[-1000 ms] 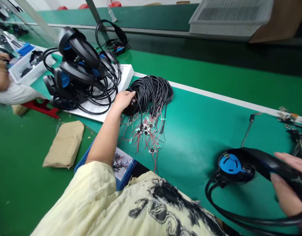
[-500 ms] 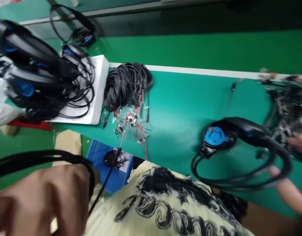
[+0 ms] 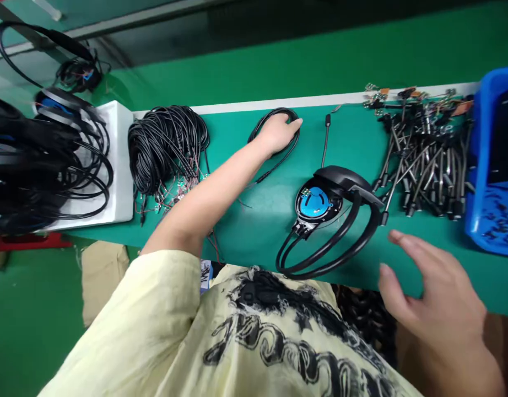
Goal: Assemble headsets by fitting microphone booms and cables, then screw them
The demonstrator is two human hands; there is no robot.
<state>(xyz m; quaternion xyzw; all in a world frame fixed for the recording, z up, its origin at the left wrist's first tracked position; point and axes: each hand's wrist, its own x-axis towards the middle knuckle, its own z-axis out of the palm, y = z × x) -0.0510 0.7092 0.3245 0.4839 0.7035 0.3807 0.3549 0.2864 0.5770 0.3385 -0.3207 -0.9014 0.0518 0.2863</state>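
Note:
My left hand reaches across the green bench top and closes over a coiled black cable, partly hiding it. Nearer me lies a headset on its side, its earcup uncovered to show a blue disc and a small circuit board. Beyond the headset, a thin microphone boom stretches away from me. At the lower right my right hand hovers open, thumb and fingers apart, a short way from the headband loops and touching nothing.
To the left lies a bundle of black cables with loose wire ends, beside a white foam tray heaped with headsets. At the right, a pile of gooseneck microphone booms sits next to a blue bin.
My left hand has gone from the lower left, with the black cable, to the far middle of the bench. My right hand has come away from the headset, and the view has shifted right.

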